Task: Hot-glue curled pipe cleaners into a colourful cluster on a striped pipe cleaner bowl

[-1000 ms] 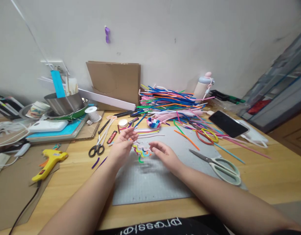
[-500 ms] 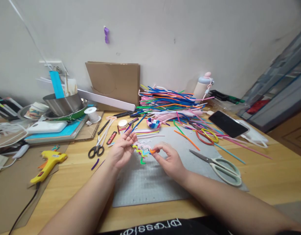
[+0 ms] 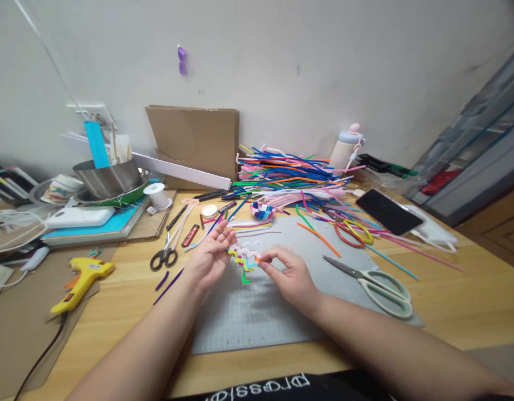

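Head view: at frame centre, the right hand (image 3: 293, 274) pinched the orange end of multicoloured zigzag strands (image 3: 241, 261); the left hand (image 3: 209, 260) curved alongside, its grip indeterminable.

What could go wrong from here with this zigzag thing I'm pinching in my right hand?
Pulling could straighten the bends in the multicoloured zigzag fuzzy-stem piece, which the right hand pinches at its orange end.

The large scissors with pale green handles lie close to the right forearm, which might knock them.

Two thin, dark purple fuzzy strips lie beside the left forearm and could get brushed aside.
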A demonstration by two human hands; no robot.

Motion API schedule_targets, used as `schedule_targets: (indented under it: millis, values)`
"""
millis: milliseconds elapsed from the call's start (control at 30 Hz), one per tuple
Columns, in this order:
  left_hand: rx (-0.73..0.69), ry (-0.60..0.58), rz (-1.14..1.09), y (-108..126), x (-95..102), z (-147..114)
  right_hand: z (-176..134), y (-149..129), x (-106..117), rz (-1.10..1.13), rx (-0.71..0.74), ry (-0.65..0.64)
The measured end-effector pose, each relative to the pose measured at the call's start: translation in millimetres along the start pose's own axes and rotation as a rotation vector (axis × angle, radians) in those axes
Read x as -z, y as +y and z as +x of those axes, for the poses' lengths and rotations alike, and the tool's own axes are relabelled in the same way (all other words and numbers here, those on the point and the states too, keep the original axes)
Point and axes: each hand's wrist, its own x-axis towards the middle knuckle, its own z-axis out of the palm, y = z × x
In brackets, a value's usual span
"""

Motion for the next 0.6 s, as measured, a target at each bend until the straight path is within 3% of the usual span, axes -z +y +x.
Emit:
schedule_targets:
  millis: [400,600]
  values:
    - [-0.022,-0.042,0.040,-6.9,-0.2,-0.8,1.2,0.8,0.5,-0.037,0.046,0.001]
    - [0.030,-0.033,0.010,-1.3,-1.7,-2.4,4.2,-0.9,7.0,-0.156,0.186,-0.007]
